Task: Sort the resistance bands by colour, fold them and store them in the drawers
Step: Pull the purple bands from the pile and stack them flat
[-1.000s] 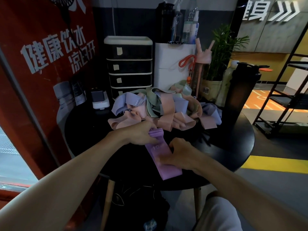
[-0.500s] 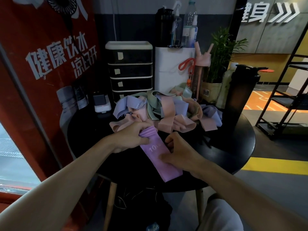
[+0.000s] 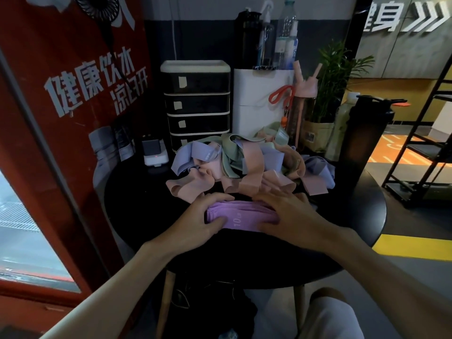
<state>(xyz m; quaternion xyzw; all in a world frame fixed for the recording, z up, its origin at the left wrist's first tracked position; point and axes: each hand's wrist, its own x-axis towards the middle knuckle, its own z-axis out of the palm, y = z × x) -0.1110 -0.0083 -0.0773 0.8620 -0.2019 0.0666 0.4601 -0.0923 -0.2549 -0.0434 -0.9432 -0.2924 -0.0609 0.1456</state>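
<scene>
Fingers point(image 3: 217, 198) of the left hand point(image 3: 203, 217) curl over the far edge of a purple resistance band point(image 3: 242, 215) while the thumb closes on its near edge, so the hand pinches the band's left end between them. The band, printed "10 LB", lies folded into a short flat stack on the round black table point(image 3: 146, 209), running crosswise between the two hands. The right hand point(image 3: 293, 214) lies palm down on the band's right end, its fingers point(image 3: 265, 199) fairly straight and slightly spread, pressing the layers down, with the thumb along the near edge. The fingertips of both hands come close together over the band's far edge. Just beyond them sits a loose heap of bands point(image 3: 247, 165), pink, lilac and pale green tangled together, its nearest pink loops close to the fingertips. Past the heap, beyond the left fingers, stands a black drawer unit point(image 3: 195, 104) with cream trim and a paper label on each front; the drawers that show are closed. Beyond the right fingers are a white box point(image 3: 261, 99), a pink bottle point(image 3: 303, 104), a potted plant point(image 3: 337, 77) and, farther right, a black shaker bottle point(image 3: 364, 138). Out to the left of the left fingers a small white dock point(image 3: 156, 154) holds a grey block.
</scene>
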